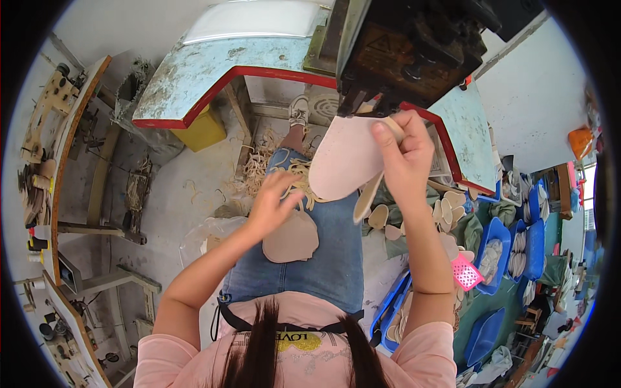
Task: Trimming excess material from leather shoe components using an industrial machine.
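My right hand (407,152) pinches a pale pink insole (346,158), thumb on its face and fingers behind. The insole's upper end is at the lower tip of a dark machine head (411,55); whether they touch I cannot tell. A second curved beige piece (369,197) hangs below the same hand; how it is joined to the insole is hidden. My left hand (275,204) hovers over my lap, fingers apart and nothing in them. Just beneath it, rounded beige pieces (290,239) lie on my denim-covered lap. Thin cut strips (301,181) lie across my legs above them.
A worn pale-blue table (259,55) with a red edge curves around the machine. A yellow bin (200,131) and a trimmings heap (259,158) lie below it. On the right are insole pieces (446,210), blue baskets (495,246) and a pink basket (466,271). Wooden benches (68,155) line the left.
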Demonstrator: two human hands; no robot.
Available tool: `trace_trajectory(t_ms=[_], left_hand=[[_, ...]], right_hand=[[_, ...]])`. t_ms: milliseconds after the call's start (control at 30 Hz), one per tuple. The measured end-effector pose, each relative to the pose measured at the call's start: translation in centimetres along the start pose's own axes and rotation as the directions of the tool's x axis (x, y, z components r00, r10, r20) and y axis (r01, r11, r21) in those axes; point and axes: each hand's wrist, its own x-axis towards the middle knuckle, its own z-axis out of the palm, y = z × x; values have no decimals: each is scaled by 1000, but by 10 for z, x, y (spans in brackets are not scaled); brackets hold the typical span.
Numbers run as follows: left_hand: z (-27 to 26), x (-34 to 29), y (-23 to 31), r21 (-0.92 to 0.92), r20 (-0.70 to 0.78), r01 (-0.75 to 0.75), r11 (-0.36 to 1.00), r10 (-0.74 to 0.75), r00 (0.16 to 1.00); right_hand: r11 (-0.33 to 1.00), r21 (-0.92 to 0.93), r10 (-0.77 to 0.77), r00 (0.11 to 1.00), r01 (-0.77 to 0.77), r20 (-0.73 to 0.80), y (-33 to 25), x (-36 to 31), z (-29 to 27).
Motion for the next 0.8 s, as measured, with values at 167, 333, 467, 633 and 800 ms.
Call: trace_trajectory(t_ms=[167, 333, 467, 633, 800], left_hand=[[-60, 77, 88, -622, 274, 382, 683, -267, 924], [-72, 103, 101, -528, 337, 350, 774, -188, 923], [-85, 103, 96, -554, 429, 468, 689, -246, 869], [-77, 89, 98, -663, 455, 530, 529, -278, 846], [-52, 82, 105, -779, 459, 531, 334, -274, 845]], right_hand=[[996, -84, 16, 1000, -15, 19, 19, -14, 10], [994, 11, 107, 977, -111, 183, 22, -17, 9], [966, -87, 249, 779, -244, 576, 33, -24, -10], [901, -34, 380, 751, -432, 539, 49, -30, -68], [902, -19, 397, 810, -432, 431, 24, -16, -102]])
